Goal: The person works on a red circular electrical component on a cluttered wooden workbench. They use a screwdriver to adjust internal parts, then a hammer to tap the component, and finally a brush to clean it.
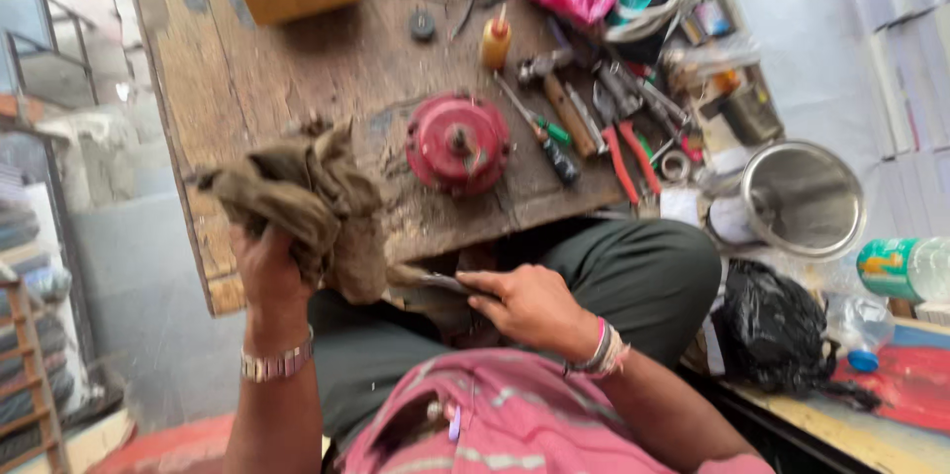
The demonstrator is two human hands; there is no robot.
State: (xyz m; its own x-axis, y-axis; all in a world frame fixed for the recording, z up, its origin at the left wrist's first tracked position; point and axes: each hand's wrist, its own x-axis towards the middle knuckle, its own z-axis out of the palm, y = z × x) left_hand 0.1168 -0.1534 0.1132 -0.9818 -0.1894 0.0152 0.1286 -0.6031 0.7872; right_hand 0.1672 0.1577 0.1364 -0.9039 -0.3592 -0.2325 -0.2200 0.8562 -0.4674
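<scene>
Rag (297, 202) — brown and dirty — sits bunched in my left hand (265, 271); my right hand (529, 306) pinches a dark metal piece (435, 283) above the scratched wooden bench (287, 68).

Repair workshop, worn wooden workbench (247, 88), scattered hand tools (594, 123)

A dirty brown rag (302, 202), crumpled and bunched, is lifted above the worktop's near edge; a slim dark metal piece (435, 282) pokes out beneath it.
</scene>
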